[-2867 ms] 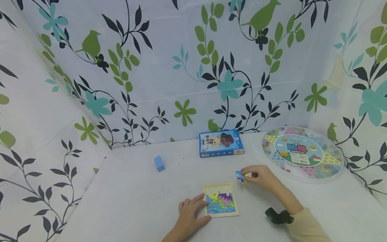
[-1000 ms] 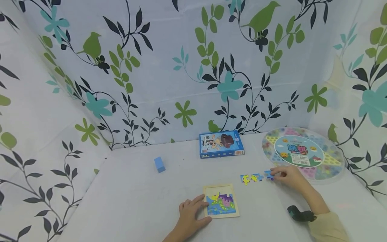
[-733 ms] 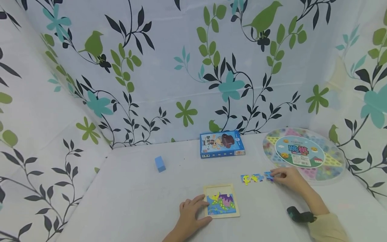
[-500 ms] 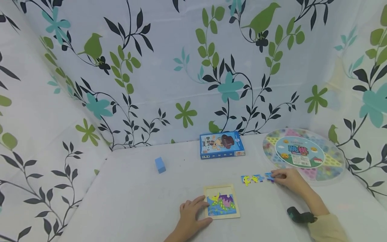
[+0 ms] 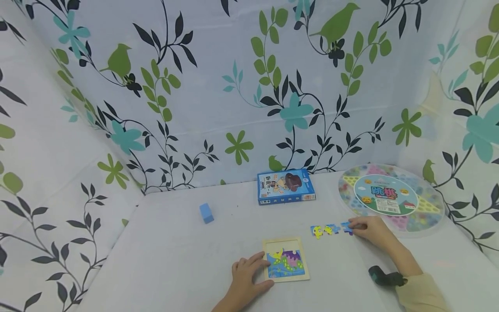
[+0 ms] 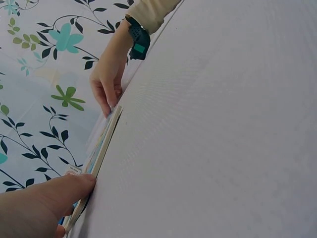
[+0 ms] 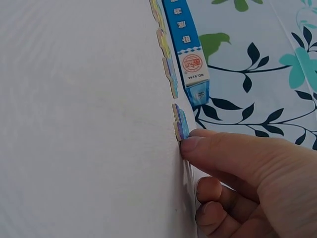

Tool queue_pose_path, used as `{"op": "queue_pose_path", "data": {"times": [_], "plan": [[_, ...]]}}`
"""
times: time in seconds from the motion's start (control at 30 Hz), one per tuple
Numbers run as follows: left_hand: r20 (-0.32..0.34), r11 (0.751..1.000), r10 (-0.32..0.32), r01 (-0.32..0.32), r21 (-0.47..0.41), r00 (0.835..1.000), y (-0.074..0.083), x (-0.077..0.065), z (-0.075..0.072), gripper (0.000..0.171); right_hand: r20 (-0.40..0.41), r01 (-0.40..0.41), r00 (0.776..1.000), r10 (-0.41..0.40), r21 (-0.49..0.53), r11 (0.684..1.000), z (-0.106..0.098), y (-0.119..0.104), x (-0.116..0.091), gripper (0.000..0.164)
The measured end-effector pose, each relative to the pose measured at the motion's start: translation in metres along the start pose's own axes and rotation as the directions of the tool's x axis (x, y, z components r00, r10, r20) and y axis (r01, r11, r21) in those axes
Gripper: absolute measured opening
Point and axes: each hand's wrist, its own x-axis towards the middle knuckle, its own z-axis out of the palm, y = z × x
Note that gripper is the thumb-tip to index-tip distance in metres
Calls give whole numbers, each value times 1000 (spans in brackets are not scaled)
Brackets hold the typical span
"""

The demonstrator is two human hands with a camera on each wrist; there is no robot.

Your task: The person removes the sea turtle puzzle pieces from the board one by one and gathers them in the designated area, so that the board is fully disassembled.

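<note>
A wooden jigsaw tray, partly filled with a colourful picture, lies at the front of the table. My left hand holds it at its left side and lower left corner; in the left wrist view the thumb lies against the tray's edge. Farther right, my right hand pinches a blue and purple puzzle piece by its right side, low at the tabletop. Left of that piece, a yellow and blue piece lies beside another yellow and blue piece.
Behind the pieces lies a blue game box. A round, clear-rimmed Chinese checkers set sits just beyond my right hand. A small blue block stands back left. Patterned cloth hangs along the table's back.
Since the earliest frame my right hand has moved right; two pieces now lie on the table to its left. It has stayed nearly still over the last second. My left hand has kept its place.
</note>
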Motion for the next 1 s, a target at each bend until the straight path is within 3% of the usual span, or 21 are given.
{"op": "queue_pose_path", "data": {"times": [0.27,0.63,0.83,1.0], "plan": [[22,1000,-24,24,-16,999,1,2,-2,40,-12,-6,1000,6,6,1000,0,-1,1,9],[27,999,-22,22,-25,999,3,1,-2,41,-89,2,996,0,21,1000,-2,-11,4,16],[24,999,-13,14,-31,1000,3,1,-2,40,-158,65,986,-61,25,998,0,-37,11,17],[13,1000,-4,4,-21,1000,2,1,-2,39,-130,76,989,-64,95,993,11,-68,21,19]]}}
